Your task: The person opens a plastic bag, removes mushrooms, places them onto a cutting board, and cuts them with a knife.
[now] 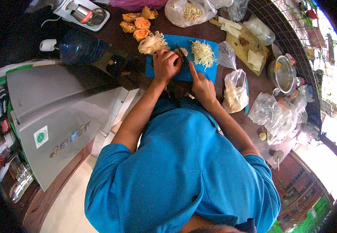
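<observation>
A blue cutting board (183,76) lies on the dark counter before me. My right hand (203,87) grips a knife, its index finger stretched along the dark blade (184,58). Beside the blade, my left hand (167,66) has its fingers curled down onto a pale mushroom piece (183,51), mostly hidden under them. A cluster of whole pale mushrooms (153,43), apparently oyster mushrooms, sits at the board's far left corner. To the right of the knife rests a heap of thin pale shreds (203,54).
Orange fried tofu-like pieces (141,23) lie behind the mushrooms. Bean sprouts in a plastic bag (190,11) stand at the back. Rightward are a wooden board (245,43), a bag of pale food (234,93), a metal bowl (283,74) and crumpled plastic bags (282,113). A grey fridge (60,116) stands left.
</observation>
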